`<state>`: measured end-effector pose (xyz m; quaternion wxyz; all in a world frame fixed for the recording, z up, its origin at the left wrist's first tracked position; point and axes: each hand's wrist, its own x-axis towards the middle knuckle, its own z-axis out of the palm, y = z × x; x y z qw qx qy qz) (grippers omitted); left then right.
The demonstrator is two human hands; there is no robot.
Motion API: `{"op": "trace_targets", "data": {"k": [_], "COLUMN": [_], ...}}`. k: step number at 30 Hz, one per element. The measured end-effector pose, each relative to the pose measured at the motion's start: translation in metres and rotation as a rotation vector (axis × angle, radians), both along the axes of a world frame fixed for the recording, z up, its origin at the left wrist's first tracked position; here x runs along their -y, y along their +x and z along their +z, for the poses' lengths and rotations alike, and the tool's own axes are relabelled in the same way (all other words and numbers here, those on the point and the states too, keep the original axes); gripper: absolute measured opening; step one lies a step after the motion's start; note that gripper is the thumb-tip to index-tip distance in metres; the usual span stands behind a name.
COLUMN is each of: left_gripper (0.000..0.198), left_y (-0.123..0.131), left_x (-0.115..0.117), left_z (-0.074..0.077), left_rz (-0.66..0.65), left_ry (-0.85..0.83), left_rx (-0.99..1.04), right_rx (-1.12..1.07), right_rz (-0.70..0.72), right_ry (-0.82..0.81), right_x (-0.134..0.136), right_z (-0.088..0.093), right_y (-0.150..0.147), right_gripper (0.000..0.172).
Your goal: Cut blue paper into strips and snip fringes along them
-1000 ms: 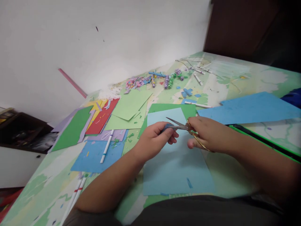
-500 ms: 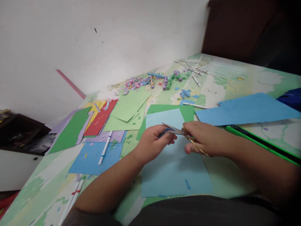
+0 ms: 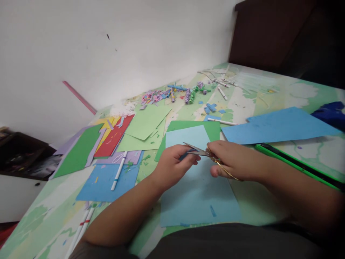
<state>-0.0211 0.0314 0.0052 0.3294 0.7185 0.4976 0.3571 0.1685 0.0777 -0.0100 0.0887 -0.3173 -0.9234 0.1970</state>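
My left hand (image 3: 172,166) pinches a small strip of blue paper (image 3: 187,153) between thumb and fingers. My right hand (image 3: 234,160) grips gold-handled scissors (image 3: 205,152), whose blades meet the strip at my left fingertips. Both hands hover over a light blue sheet (image 3: 198,190) that lies on a green sheet (image 3: 212,128) near the table's front edge.
Coloured paper sheets (image 3: 113,138) and a white marker (image 3: 118,171) lie to the left. A large blue sheet (image 3: 280,126) and a green-edged dark board (image 3: 293,162) lie to the right. Paper curls and scraps (image 3: 178,94) sit near the wall, with more markers (image 3: 222,91).
The scissor blades have come closer together on the blue strip. Both hands shifted slightly left in view as the camera moved.
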Motion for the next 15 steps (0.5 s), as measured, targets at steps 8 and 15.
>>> {"op": "trace_targets", "data": {"k": [8, 15], "left_gripper": [0.017, 0.018], "left_y": [-0.0002, 0.0012], "left_x": [-0.0001, 0.0017], "left_z": [-0.0013, 0.006], "left_rz": [-0.005, 0.009], "left_ry": [0.028, -0.071], "left_rx": [-0.025, -0.033], "right_rx": [0.023, 0.111], "right_rz": [-0.038, -0.092], "right_ry": [0.048, 0.101], "right_x": [0.002, 0.003], "right_z": [0.0005, 0.0031], "right_y": [-0.0032, -0.0058], "right_gripper": [0.047, 0.04]}}
